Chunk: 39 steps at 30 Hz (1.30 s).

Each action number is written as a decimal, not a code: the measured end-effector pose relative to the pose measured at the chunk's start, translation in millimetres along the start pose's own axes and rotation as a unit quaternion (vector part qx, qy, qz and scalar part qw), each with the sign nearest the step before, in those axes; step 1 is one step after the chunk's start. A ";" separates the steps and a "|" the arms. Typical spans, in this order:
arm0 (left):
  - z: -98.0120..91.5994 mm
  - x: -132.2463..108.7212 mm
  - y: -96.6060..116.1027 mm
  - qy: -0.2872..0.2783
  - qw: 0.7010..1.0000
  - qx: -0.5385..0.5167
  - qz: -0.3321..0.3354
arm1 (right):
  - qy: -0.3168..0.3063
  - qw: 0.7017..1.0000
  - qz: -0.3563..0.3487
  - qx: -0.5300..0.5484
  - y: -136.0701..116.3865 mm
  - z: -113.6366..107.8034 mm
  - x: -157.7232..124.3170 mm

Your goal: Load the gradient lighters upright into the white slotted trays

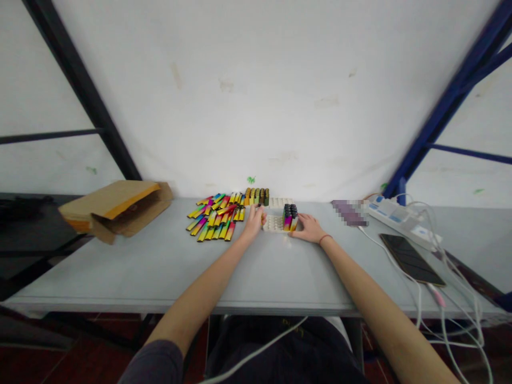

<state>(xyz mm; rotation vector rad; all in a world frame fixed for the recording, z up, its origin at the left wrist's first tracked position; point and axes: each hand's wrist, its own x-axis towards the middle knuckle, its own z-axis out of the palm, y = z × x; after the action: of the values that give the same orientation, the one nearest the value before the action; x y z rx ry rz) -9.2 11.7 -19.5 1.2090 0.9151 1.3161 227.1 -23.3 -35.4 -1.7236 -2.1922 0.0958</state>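
Note:
A white holder tray [274, 224] with rows of holes lies near the middle of the table. Several lighters [288, 218] with black tops and purple-to-yellow bodies stand upright in its right end. My left hand [253, 221] is closed around a lighter [262, 212] at the tray's left end; its body is mostly hidden by my fingers. My right hand [310, 228] grips the tray's right end, thumb at the front and fingers behind, close against the standing lighters. Left of my left hand, a loose pile of shiny multicoloured lighters [214, 218] lies on the table.
Behind my left hand, a second group of upright lighters [256, 196] stands beside another white holder [281, 202]. An opened cardboard box [116, 205] sits at the left. To the right are a phone [412, 258], a power strip [404, 221] and tangled white cables [418, 298].

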 end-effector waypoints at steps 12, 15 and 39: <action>15.7 42.1 -16.4 -0.106 0.939 0.252 0.208 | 0.015 1.000 -0.008 0.013 -3.9 1.6 -5.3; 15.5 37.6 -16.9 -0.119 0.936 0.260 0.205 | 0.018 1.000 -0.008 0.012 -1.8 2.2 -4.6; -25.9 -2.9 52.0 0.086 0.757 0.646 0.041 | 0.015 0.999 -0.049 0.009 1.8 1.0 -6.4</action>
<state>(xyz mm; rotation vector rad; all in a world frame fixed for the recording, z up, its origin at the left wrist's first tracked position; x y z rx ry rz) -45.3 5.3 25.7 2.1676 2.0866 0.7317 229.8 -28.8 -38.3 -1.5946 -2.2421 0.0639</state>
